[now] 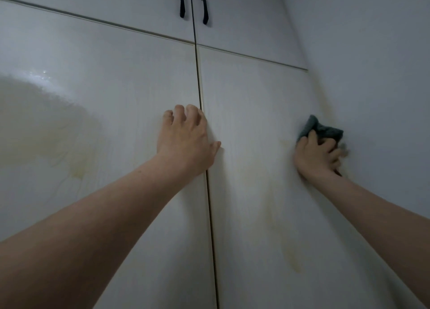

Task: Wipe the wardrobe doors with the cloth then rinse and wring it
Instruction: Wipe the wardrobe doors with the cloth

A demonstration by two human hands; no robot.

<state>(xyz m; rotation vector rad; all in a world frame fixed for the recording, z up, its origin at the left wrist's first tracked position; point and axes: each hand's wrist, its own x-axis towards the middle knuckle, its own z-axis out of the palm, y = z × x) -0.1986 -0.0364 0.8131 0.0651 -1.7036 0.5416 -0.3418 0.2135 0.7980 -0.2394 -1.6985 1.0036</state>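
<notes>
Up high, the right hand (317, 156) clutches the bunched dark-green cloth (320, 128), pressing it against the right wardrobe door (253, 113) near its outer edge. Meanwhile the left hand (186, 141) lies flat, fingers spread and empty, over the seam between both doors.

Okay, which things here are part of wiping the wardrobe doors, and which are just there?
Part of the job:
- cloth, bunched in the right hand
- right door, being wiped near its right edge
- left door, left hand braced across the seam

Just there:
- upper cabinet handles
- side wall
</notes>
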